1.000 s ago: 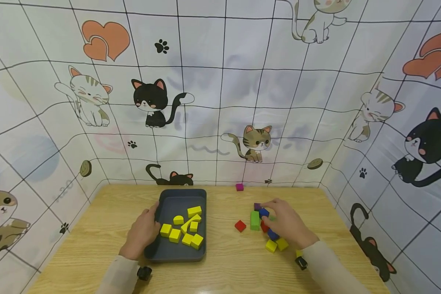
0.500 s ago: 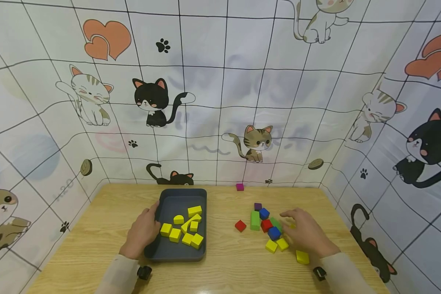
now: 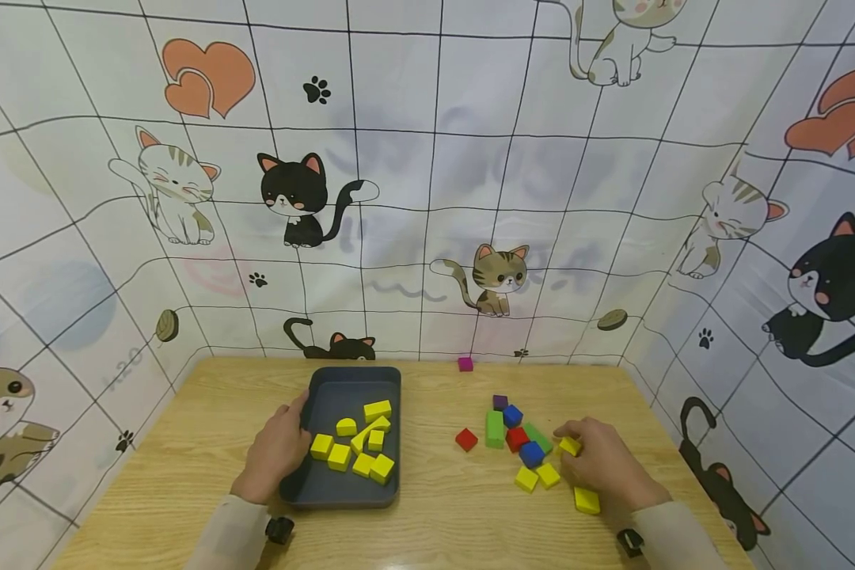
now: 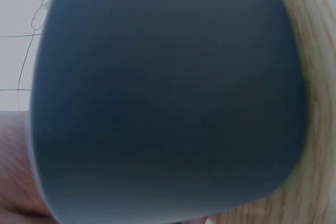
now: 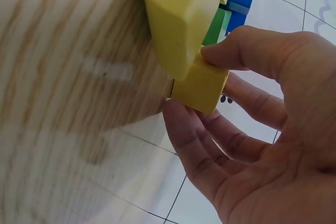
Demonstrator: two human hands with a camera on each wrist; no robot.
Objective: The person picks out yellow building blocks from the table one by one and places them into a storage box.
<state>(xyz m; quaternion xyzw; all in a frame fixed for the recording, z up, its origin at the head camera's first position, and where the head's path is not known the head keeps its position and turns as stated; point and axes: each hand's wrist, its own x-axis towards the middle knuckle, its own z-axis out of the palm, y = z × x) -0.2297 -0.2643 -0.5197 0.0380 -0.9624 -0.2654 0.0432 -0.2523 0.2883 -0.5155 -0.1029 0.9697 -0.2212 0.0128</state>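
My left hand (image 3: 274, 451) holds the left rim of a dark grey tray (image 3: 328, 495); the tray's side fills most of the left wrist view. Several yellow blocks (image 3: 339, 456) lie inside it. On the right, my right hand (image 3: 606, 463) pinches a yellow block (image 5: 202, 85) between thumb and fingertips, at or just over the table. Another yellow block (image 3: 587, 499) lies beside that hand, nearer the front. Two more yellow blocks, one of them this block (image 3: 526, 478), rest to its left.
Left of my right hand sit a green block (image 3: 495, 429), a red block (image 3: 517, 438), two blue blocks (image 3: 531, 453), a second green piece and a purple block (image 3: 500, 402). A red block (image 3: 466, 439) lies apart; a magenta block (image 3: 465, 364) is at the wooden table's back edge.
My right hand has moved right and toward the front from above the coloured blocks, and has taken a yellow block between its fingers. The left hand and tray have stayed put.
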